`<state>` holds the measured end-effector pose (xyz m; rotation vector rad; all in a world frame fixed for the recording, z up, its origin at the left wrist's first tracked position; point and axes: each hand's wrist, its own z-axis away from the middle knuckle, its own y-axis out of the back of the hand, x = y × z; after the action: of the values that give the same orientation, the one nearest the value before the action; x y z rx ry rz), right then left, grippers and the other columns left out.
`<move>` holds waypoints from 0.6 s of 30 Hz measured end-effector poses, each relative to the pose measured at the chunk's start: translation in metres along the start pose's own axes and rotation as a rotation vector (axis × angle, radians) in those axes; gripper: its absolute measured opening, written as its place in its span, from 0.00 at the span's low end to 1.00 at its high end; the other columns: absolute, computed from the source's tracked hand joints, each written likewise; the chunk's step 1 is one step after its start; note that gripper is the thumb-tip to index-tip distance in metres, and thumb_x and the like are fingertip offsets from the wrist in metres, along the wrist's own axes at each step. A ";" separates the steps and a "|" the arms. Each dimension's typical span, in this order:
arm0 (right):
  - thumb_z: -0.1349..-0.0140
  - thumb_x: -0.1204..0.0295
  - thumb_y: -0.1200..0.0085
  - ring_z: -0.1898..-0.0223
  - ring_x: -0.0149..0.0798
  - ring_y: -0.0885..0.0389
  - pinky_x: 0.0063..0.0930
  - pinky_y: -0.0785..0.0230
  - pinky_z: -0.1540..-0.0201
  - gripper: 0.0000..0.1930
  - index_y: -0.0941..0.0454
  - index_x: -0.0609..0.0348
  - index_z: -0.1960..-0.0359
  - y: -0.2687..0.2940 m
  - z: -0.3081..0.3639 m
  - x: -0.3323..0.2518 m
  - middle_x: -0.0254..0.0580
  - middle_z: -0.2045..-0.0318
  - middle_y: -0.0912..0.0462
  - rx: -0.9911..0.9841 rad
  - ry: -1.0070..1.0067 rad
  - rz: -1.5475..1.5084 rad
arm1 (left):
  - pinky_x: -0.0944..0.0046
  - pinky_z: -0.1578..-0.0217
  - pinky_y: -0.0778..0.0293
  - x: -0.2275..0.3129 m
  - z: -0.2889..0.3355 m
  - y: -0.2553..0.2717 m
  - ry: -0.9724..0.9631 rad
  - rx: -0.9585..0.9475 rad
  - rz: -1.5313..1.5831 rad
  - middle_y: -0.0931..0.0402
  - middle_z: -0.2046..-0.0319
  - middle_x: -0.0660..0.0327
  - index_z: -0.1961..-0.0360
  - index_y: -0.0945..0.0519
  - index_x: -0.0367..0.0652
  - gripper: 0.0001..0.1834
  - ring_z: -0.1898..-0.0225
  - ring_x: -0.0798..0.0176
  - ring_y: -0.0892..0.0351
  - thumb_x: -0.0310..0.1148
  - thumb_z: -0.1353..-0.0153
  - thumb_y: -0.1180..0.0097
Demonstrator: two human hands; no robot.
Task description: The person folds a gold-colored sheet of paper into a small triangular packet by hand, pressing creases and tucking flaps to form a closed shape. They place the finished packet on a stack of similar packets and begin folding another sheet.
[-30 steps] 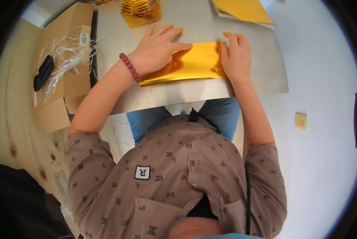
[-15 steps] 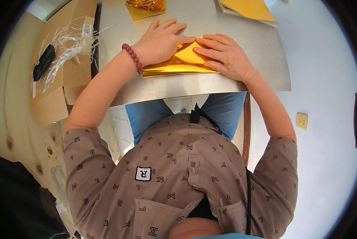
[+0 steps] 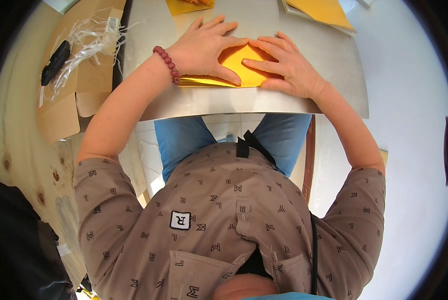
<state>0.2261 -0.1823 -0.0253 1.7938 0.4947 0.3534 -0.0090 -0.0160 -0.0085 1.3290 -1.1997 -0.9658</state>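
Observation:
A sheet of shiny gold paper [image 3: 237,59], folded to a peak at its far side, lies near the front edge of the metal table [image 3: 334,60]. My left hand [image 3: 199,50] rests over its left part with fingers spread, the thumb pressing near the paper's front edge. Red beads circle that wrist. Flat on the paper's right part lies my right hand [image 3: 291,70], its fingers apart. The forefingers of both hands come close together at the peak. Much of the paper's left part is hidden under my left hand.
Folded gold paper [image 3: 186,6] sits at the far side of the table. A stack of yellow sheets [image 3: 321,11] lies far right. On the left, a cardboard box [image 3: 96,80] carries clear plastic strips [image 3: 86,40] and a black object [image 3: 55,63].
My left thumb has come down from the peak to the paper's front edge. The paper between my hands now shows as a wider, flatter yellow face. My right hand stays nearly in place.

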 end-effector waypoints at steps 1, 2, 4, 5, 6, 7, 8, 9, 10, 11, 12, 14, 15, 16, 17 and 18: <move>0.30 0.45 0.46 0.28 0.52 0.35 0.59 0.56 0.21 0.25 0.22 0.27 0.33 -0.002 0.001 0.001 0.45 0.29 0.30 -0.002 -0.010 -0.002 | 0.39 0.25 0.51 -0.001 0.001 -0.001 -0.012 0.014 -0.003 0.37 0.25 0.51 0.28 0.25 0.57 0.55 0.22 0.47 0.47 0.75 0.54 0.31; 0.29 0.46 0.47 0.28 0.52 0.35 0.58 0.56 0.21 0.24 0.22 0.27 0.32 -0.003 0.001 0.002 0.45 0.29 0.30 -0.004 -0.018 0.004 | 0.40 0.25 0.51 -0.003 0.002 -0.001 -0.022 0.001 -0.011 0.38 0.25 0.51 0.27 0.26 0.58 0.55 0.22 0.47 0.47 0.74 0.53 0.31; 0.27 0.48 0.49 0.28 0.51 0.35 0.56 0.57 0.20 0.23 0.23 0.26 0.32 -0.005 0.001 0.002 0.45 0.29 0.29 -0.005 -0.021 0.025 | 0.39 0.25 0.51 -0.005 0.002 -0.001 -0.042 0.010 0.004 0.38 0.25 0.51 0.27 0.27 0.57 0.56 0.22 0.47 0.47 0.74 0.54 0.31; 0.26 0.49 0.49 0.28 0.50 0.36 0.55 0.57 0.20 0.23 0.23 0.26 0.32 -0.006 0.001 0.002 0.45 0.29 0.30 -0.004 -0.016 0.040 | 0.39 0.25 0.51 -0.006 0.002 -0.001 -0.042 -0.008 -0.004 0.38 0.24 0.51 0.26 0.27 0.57 0.56 0.22 0.47 0.47 0.74 0.54 0.30; 0.26 0.50 0.50 0.28 0.49 0.36 0.54 0.57 0.20 0.22 0.24 0.25 0.31 -0.006 0.001 0.002 0.44 0.29 0.30 -0.003 -0.011 0.055 | 0.39 0.24 0.52 -0.006 0.001 0.000 -0.040 -0.027 -0.009 0.40 0.24 0.51 0.26 0.29 0.58 0.57 0.21 0.46 0.48 0.72 0.55 0.29; 0.26 0.49 0.49 0.28 0.49 0.36 0.54 0.57 0.20 0.23 0.24 0.25 0.31 -0.006 0.000 0.002 0.44 0.29 0.30 0.004 -0.005 0.051 | 0.40 0.23 0.53 -0.007 0.001 0.002 -0.032 -0.060 -0.023 0.41 0.23 0.51 0.25 0.30 0.59 0.57 0.21 0.45 0.48 0.71 0.55 0.27; 0.26 0.49 0.49 0.27 0.49 0.36 0.53 0.57 0.20 0.23 0.25 0.25 0.30 -0.006 0.000 0.002 0.43 0.29 0.30 0.011 0.000 0.046 | 0.40 0.22 0.54 -0.007 0.001 0.002 -0.038 -0.075 -0.045 0.43 0.22 0.51 0.24 0.31 0.60 0.58 0.21 0.44 0.49 0.69 0.56 0.26; 0.26 0.49 0.49 0.27 0.49 0.36 0.53 0.57 0.20 0.24 0.25 0.24 0.30 -0.006 0.000 0.002 0.43 0.29 0.30 0.015 0.003 0.042 | 0.40 0.22 0.55 -0.007 0.001 0.003 -0.028 -0.102 -0.037 0.44 0.22 0.51 0.24 0.32 0.60 0.59 0.20 0.44 0.49 0.70 0.56 0.26; 0.26 0.49 0.49 0.27 0.49 0.37 0.54 0.58 0.19 0.24 0.25 0.27 0.30 -0.005 0.000 0.001 0.43 0.28 0.31 0.001 -0.005 0.034 | 0.40 0.22 0.55 -0.008 0.000 0.003 -0.033 -0.109 -0.038 0.44 0.22 0.51 0.23 0.33 0.61 0.60 0.20 0.44 0.50 0.70 0.57 0.26; 0.26 0.49 0.49 0.26 0.49 0.39 0.55 0.60 0.19 0.24 0.25 0.29 0.30 -0.004 0.000 0.001 0.42 0.27 0.32 -0.016 -0.014 0.028 | 0.40 0.22 0.55 -0.009 0.000 0.004 -0.037 -0.116 -0.039 0.45 0.21 0.51 0.23 0.34 0.61 0.60 0.20 0.44 0.50 0.70 0.57 0.26; 0.26 0.49 0.49 0.25 0.50 0.40 0.55 0.61 0.18 0.25 0.24 0.32 0.30 -0.004 0.000 0.001 0.42 0.26 0.33 -0.023 -0.015 0.017 | 0.40 0.22 0.56 -0.011 0.000 0.005 -0.051 -0.126 -0.048 0.46 0.21 0.51 0.22 0.35 0.61 0.61 0.20 0.44 0.52 0.70 0.57 0.26; 0.27 0.48 0.49 0.25 0.49 0.40 0.56 0.62 0.18 0.25 0.24 0.32 0.30 -0.004 0.000 0.001 0.42 0.25 0.33 -0.032 -0.024 0.021 | 0.40 0.21 0.57 -0.014 0.001 0.005 -0.077 -0.145 -0.067 0.48 0.20 0.51 0.21 0.38 0.62 0.64 0.19 0.44 0.54 0.70 0.58 0.26; 0.27 0.48 0.49 0.25 0.49 0.40 0.56 0.62 0.18 0.26 0.25 0.32 0.30 -0.004 0.000 0.001 0.41 0.25 0.33 -0.033 -0.025 0.019 | 0.40 0.21 0.58 -0.016 0.001 0.004 -0.081 -0.155 -0.070 0.50 0.20 0.52 0.20 0.40 0.62 0.65 0.19 0.44 0.55 0.71 0.58 0.26; 0.27 0.48 0.48 0.25 0.49 0.40 0.56 0.63 0.18 0.26 0.25 0.32 0.29 -0.005 0.000 0.001 0.42 0.25 0.33 -0.034 -0.026 0.029 | 0.40 0.21 0.59 -0.017 0.002 0.004 -0.083 -0.166 -0.071 0.51 0.19 0.52 0.20 0.42 0.63 0.66 0.18 0.44 0.57 0.71 0.59 0.26; 0.27 0.48 0.48 0.25 0.49 0.40 0.56 0.63 0.18 0.26 0.25 0.32 0.29 -0.006 0.000 0.001 0.42 0.25 0.34 -0.034 -0.026 0.040 | 0.39 0.21 0.59 -0.018 0.003 0.003 -0.085 -0.176 -0.074 0.52 0.19 0.52 0.19 0.43 0.63 0.67 0.18 0.44 0.58 0.71 0.59 0.26; 0.27 0.48 0.48 0.25 0.49 0.40 0.55 0.63 0.18 0.26 0.25 0.32 0.29 -0.007 0.000 0.001 0.42 0.25 0.34 -0.026 -0.021 0.048 | 0.39 0.21 0.60 -0.019 0.003 0.003 -0.088 -0.189 -0.077 0.53 0.19 0.52 0.19 0.45 0.64 0.68 0.18 0.44 0.59 0.72 0.59 0.26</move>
<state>0.2260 -0.1801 -0.0315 1.7850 0.4317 0.3724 -0.0156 0.0027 -0.0070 1.1997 -1.1004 -1.1739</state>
